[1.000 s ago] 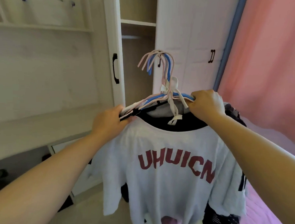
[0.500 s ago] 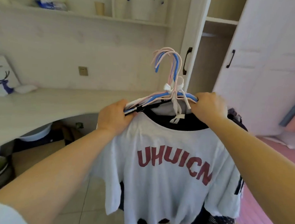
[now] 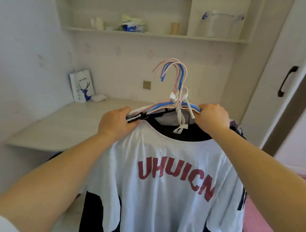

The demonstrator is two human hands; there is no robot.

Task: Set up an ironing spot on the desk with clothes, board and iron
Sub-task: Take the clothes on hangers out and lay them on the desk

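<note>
I hold up a bundle of clothes on several pink and blue hangers [image 3: 180,76]. The front garment is a white T-shirt [image 3: 164,195] with red letters; dark garments hang behind it. My left hand [image 3: 117,121] is shut on the hangers' left shoulder ends. My right hand [image 3: 212,118] is shut on their right ends. The bundle hangs in the air in front of the pale wooden desk [image 3: 64,127]. No board or iron is in sight.
A white paper bag with a blue deer [image 3: 81,87] and a small white bundle [image 3: 98,97] stand at the desk's back left corner. A shelf [image 3: 152,34] above holds boxes and a tub. A wardrobe door [image 3: 280,77] is at the right, a pink bed [image 3: 270,217] lower right.
My view has swung left from the wardrobe to the desk. The clothes bundle has moved with it, and both hands keep the same hold on the hangers.
</note>
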